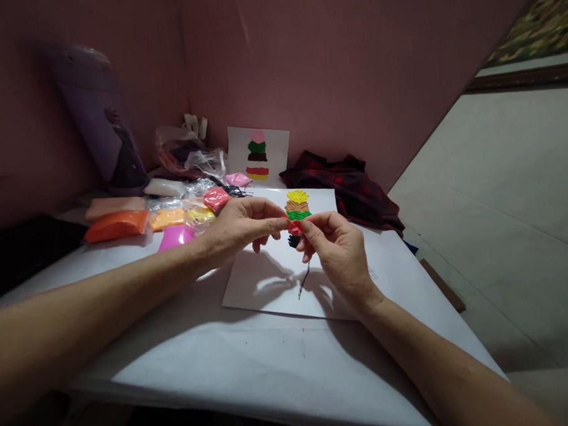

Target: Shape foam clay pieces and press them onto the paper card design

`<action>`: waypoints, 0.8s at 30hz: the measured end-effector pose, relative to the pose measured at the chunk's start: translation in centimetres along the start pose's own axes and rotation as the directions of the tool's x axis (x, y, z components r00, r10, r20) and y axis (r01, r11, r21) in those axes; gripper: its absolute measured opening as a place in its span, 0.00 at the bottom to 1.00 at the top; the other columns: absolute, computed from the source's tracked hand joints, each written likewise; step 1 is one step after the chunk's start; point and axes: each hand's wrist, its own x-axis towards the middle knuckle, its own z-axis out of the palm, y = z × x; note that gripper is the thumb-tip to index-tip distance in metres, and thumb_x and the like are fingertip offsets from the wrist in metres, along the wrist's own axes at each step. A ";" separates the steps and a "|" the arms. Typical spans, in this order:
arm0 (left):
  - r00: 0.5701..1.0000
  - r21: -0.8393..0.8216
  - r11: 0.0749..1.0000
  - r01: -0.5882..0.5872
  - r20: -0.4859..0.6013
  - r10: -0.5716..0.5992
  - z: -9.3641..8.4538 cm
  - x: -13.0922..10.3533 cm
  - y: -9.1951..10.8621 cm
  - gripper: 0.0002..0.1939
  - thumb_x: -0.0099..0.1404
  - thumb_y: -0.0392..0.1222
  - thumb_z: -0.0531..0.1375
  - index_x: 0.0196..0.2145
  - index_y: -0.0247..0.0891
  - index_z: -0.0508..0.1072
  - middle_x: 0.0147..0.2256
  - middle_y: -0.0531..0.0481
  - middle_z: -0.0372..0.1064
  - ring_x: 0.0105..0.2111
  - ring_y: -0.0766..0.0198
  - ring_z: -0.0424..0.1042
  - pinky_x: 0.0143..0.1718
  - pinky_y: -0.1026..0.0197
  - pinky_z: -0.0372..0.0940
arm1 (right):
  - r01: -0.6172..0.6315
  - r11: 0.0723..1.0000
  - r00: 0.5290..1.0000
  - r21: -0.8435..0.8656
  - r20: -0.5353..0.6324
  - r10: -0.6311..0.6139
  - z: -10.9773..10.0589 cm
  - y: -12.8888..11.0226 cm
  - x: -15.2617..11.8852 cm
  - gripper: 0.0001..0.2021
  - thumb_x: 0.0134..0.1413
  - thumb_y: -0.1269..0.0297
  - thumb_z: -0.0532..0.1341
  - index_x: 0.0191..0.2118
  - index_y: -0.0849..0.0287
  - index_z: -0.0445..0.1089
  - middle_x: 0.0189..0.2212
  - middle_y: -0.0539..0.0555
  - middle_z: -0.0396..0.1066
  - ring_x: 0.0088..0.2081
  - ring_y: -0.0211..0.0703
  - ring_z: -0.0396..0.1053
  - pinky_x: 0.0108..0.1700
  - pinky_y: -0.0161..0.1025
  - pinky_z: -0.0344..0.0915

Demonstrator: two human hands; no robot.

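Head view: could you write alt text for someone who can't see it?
The left hand and right hand pinch a small red piece over a white sheet with colored bands. Colored packets lie to the left; another banded sheet is behind.

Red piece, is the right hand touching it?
Touching: the head view shows the right hand pinching the red piece between thumb and finger, with no gap.
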 end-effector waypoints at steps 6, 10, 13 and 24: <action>0.997 0.052 0.998 0.027 0.074 -0.031 0.4 -0.2 0.1 0.11 0.55 0.41 0.65 0.33 0.30 0.75 0.22 0.53 0.66 0.22 0.71 0.63 0.17 0.70 0.59 | 0.027 1.000 0.994 0.013 0.109 -0.028 0.3 -0.1 -0.5 0.08 0.58 0.61 0.58 0.34 0.60 0.68 0.21 0.46 0.67 0.20 0.31 0.64 0.22 0.31 0.65; 0.996 0.039 0.999 0.022 0.085 -0.026 0.4 -0.2 0.2 0.09 0.54 0.40 0.65 0.30 0.30 0.74 0.22 0.52 0.67 0.22 0.71 0.64 0.17 0.69 0.60 | 0.057 0.998 0.991 -0.001 0.122 -0.056 0.2 0.0 -0.6 0.07 0.55 0.60 0.61 0.34 0.60 0.68 0.23 0.48 0.68 0.23 0.34 0.66 0.23 0.32 0.66; 0.997 0.008 0.999 0.033 0.075 -0.034 0.3 -0.2 0.2 0.09 0.53 0.40 0.65 0.28 0.30 0.73 0.22 0.52 0.67 0.20 0.71 0.64 0.18 0.69 0.60 | 0.086 0.991 0.990 -0.098 0.119 -0.075 0.2 0.2 -0.7 0.09 0.51 0.61 0.65 0.37 0.58 0.69 0.28 0.49 0.70 0.28 0.36 0.68 0.25 0.33 0.66; 0.991 -0.038 0.996 0.076 0.117 -0.071 0.1 -0.1 -0.1 0.13 0.54 0.44 0.65 0.24 0.30 0.73 0.18 0.53 0.65 0.18 0.73 0.61 0.19 0.68 0.58 | 0.166 0.961 0.978 -0.223 0.159 -0.132 0.2 0.3 -1.0 0.04 0.55 0.63 0.61 0.36 0.57 0.68 0.29 0.49 0.70 0.28 0.35 0.68 0.30 0.35 0.66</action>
